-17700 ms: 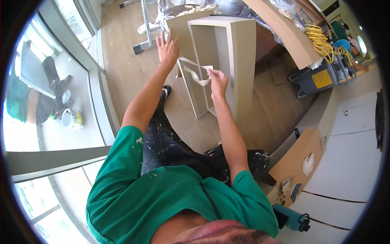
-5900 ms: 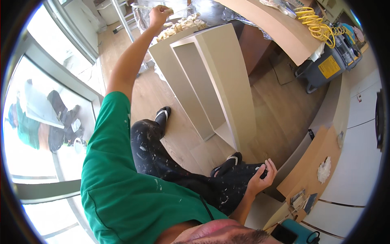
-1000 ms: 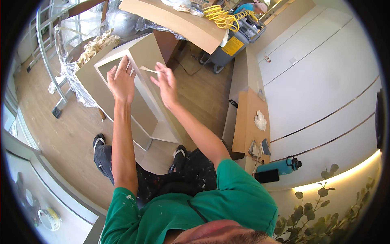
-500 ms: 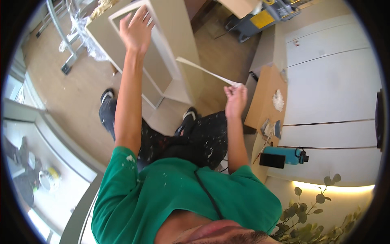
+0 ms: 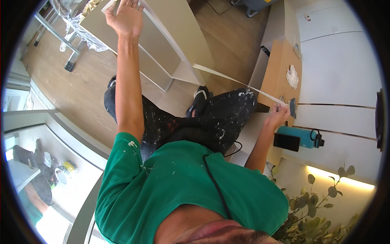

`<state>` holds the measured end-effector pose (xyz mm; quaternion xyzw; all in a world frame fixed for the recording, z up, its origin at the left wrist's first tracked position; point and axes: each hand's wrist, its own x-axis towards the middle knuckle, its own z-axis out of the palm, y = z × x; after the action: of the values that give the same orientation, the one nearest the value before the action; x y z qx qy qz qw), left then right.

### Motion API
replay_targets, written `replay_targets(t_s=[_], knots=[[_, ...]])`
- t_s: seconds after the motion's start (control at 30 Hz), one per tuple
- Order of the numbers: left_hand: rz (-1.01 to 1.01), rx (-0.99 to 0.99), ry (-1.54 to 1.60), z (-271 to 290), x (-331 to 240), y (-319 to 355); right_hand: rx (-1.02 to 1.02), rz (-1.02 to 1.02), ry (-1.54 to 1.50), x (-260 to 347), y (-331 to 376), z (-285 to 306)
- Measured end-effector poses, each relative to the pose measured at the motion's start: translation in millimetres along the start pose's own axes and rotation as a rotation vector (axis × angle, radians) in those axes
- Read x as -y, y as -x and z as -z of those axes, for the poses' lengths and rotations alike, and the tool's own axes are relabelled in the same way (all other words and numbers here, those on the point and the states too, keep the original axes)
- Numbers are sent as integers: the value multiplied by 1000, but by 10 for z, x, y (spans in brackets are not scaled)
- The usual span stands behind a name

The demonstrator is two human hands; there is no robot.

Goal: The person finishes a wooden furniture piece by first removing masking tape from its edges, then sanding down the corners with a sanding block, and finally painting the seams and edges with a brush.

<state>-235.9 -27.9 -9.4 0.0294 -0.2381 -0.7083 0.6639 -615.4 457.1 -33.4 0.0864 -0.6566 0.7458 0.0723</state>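
Wood-toned flooring spreads across the upper half. Nearest, right of centre, the right hand pinches a pale strip stretching toward mid-frame. Top left of centre, the left hand is open over a beige cabinet, contact unclear. Lower left, glass shows a bucket, its yellow label too blurred to read. Farthest, at the top edge, a grey machine bears a cropped yellow sticker.

Papery, matt tape strip here, smooth matt beige cabinet, glossy crinkled plastic sheeting, wood-grain floor, paint-flecked cloth T-shirt!
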Motion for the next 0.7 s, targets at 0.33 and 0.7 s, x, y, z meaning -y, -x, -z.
replay_targets(t_s=[0.33, 0.7], knots=[[93, 63, 148, 45, -26, -35, -240, 135, -7, 138, -542, 345], [27, 63, 116, 396, 52, -215, -112, 224, -118, 974, -887, -447]])
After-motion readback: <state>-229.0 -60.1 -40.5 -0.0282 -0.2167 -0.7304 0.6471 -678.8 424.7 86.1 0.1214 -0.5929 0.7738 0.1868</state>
